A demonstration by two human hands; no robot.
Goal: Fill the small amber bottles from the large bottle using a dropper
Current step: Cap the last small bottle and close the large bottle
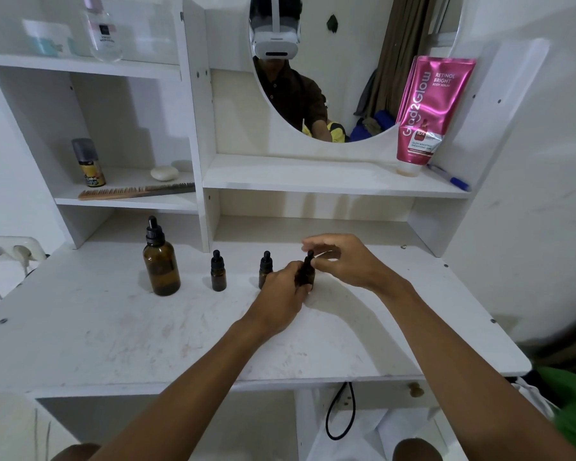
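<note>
Three small amber bottles point(218, 274), one gripped in left hand point(281, 294), right hand point(340, 261) half-curled, fingertips at its dropper cap point(309, 257), one large bottle point(161, 264) far left of both hands

On the pink tube point(428, 104) leaning on the shelf beside the mirror, "Glad2Glow" is printed lengthwise in white, with "RETINOL BRIGHT BODY SERUM" near its upper end and "10%" lower down. Small print on the clear bottle point(101, 29) and the spray can point(89, 163) cannot be read.
</note>
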